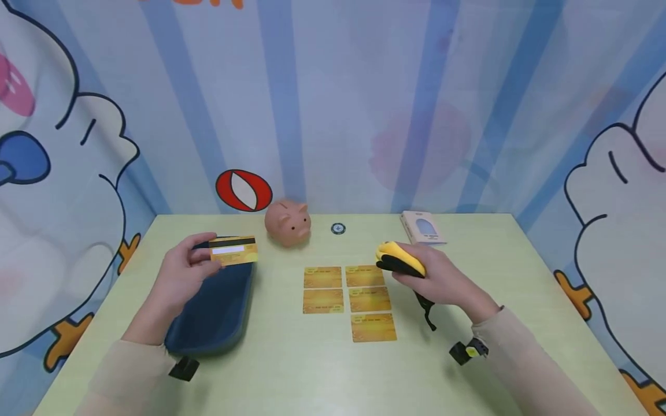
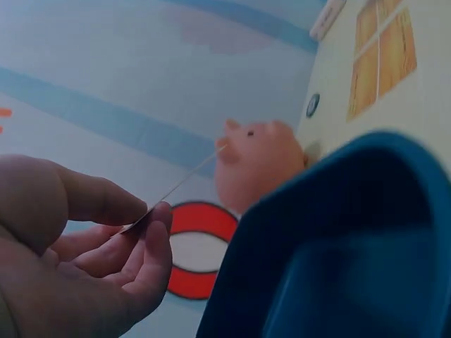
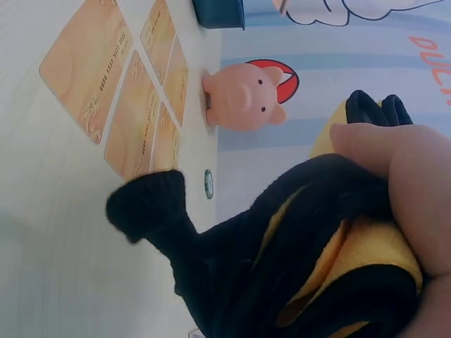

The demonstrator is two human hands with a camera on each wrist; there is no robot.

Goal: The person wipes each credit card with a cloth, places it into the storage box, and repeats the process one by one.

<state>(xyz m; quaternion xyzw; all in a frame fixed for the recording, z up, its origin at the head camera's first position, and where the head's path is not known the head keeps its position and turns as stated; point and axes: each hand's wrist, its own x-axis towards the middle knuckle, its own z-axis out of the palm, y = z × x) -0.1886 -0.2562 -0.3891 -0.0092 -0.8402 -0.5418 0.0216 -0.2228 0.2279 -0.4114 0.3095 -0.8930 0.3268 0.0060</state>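
Note:
Over the dark blue tray (image 1: pixel 218 312), my left hand (image 1: pixel 179 274) pinches a gold bank card (image 1: pixel 241 256) between thumb and fingers. The card's black stripe and white strip face me; in the left wrist view it appears nearly edge-on. My right hand (image 1: pixel 442 277) grips a soft yellow-and-black cloth thing (image 1: pixel 399 259), raised to the right of the laid-out cards. A narrow black end (image 3: pixel 151 204) dangles from it; I cannot tell its kind. Several gold bank cards (image 1: pixel 369 299) lie face up in two columns between my hands.
A pink piggy bank (image 1: pixel 288 224) stands at the table's back edge behind the tray. A small round dark chip (image 1: pixel 338 229) lies to its right. Further right is a pale card box (image 1: pixel 422 227). A striped cartoon backdrop (image 1: pixel 343 104) rises behind the table.

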